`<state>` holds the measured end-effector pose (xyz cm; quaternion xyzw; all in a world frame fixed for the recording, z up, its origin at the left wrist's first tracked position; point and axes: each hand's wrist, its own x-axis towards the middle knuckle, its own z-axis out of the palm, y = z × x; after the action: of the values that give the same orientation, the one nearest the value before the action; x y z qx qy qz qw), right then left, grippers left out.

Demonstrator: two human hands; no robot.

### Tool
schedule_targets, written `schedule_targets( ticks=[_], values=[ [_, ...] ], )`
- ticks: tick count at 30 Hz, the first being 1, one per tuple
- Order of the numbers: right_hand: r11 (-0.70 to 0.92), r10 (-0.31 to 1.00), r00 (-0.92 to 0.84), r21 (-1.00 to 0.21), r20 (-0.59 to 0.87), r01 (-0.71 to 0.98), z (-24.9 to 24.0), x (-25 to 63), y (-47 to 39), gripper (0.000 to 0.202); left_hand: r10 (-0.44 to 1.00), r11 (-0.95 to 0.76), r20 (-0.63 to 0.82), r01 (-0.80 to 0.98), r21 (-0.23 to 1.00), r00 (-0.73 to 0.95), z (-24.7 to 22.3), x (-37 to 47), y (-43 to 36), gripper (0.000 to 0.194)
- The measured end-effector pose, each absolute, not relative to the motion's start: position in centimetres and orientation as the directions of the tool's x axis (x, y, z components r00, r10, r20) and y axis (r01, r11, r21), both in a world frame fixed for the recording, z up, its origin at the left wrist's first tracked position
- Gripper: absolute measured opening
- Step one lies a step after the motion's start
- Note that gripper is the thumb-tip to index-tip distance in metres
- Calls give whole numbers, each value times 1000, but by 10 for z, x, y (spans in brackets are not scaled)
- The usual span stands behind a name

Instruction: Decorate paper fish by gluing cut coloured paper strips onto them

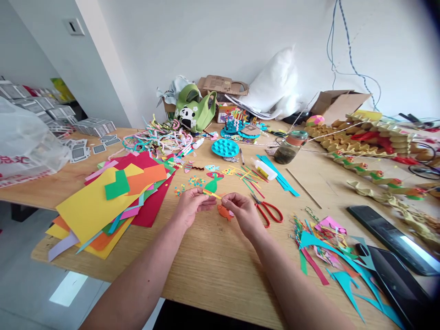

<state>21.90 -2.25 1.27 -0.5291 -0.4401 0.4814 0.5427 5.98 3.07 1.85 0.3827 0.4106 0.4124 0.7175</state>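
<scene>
Head view: at the centre of the frame both hands meet just above the wooden counter [213,270]. The left hand [190,206] has its fingers pinched shut on one end of a thin yellow paper strip [212,195], and the right hand [242,211] closes its fingers on the other end, so the strip is stretched level between them, probably to keep it taut and easy to position. Just below the strip, under the right hand, lies an orange paper fish [224,212] flat on the counter. Red-handled scissors [270,211] rest just right of that hand, within easy reach. A fanned pile of coloured paper sheets [103,201] fills the left middle, and cut scraps [330,243] gather at the lower right. A glue bottle [265,169] lies beyond the hands.
</scene>
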Motion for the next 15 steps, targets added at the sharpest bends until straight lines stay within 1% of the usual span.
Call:
schedule_targets(
  ticks=[3,6,10,15],
  values=[
    [-42,984,161,-975,-79,-220,12,213,-23,31,895,364,-265,-242,900,360,18,61,28,16],
    [-43,981,164,-948,-99,-315,9,209,-22,29,884,369,-275,-203,907,378,19,63,26,15],
    [-65,978,164,-937,-129,-344,6,206,-22,30,869,397,-307,-176,901,388,21,63,26,11],
    [-59,981,151,-931,-120,-360,3,205,-22,31,866,408,-321,-171,897,383,18,63,28,10]
  ],
)
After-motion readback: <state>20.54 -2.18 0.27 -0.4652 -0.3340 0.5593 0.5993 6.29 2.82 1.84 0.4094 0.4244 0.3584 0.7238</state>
